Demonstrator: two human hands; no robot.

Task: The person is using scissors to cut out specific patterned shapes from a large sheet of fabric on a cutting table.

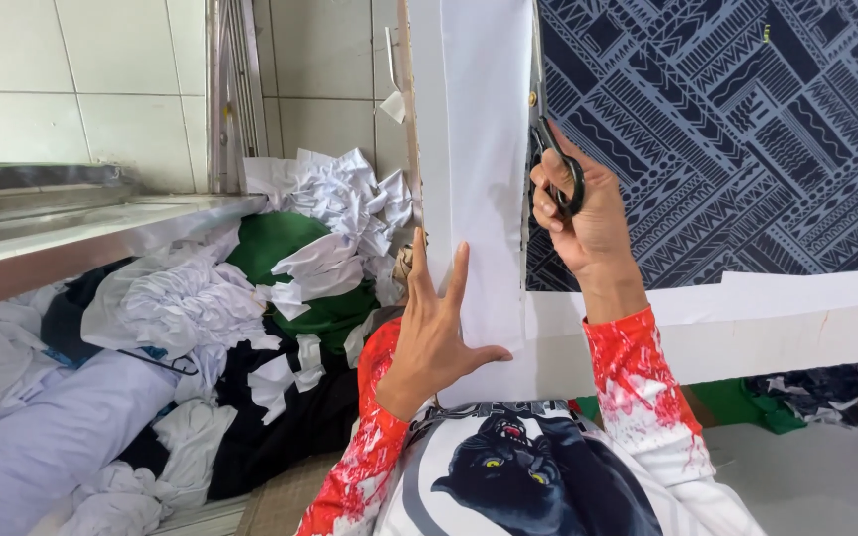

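Paper strip (484, 149) runs from 6 to 12 o'clock, pinned flat by the open left hand (434, 328) while the right hand (578, 203) grips scissors (558, 164) mid-cut along its 3 o'clock edge; steady blade alignment is required.

The paper strip (484, 169) under the left hand (436, 333) is plain white. The scissors (558, 164) in the right hand (583, 213) have black handles. The cloth (737, 129) beside them is dark navy, printed with pale grey-blue zigzags, stripes and triangles. Both sleeves (638, 382) are white, splashed with red. The shirt (528, 476) is white with a black panther that has yellow eyes. The scrap pile (335, 203) is white over green and black cloth. The wall tiles (71, 79) are off-white
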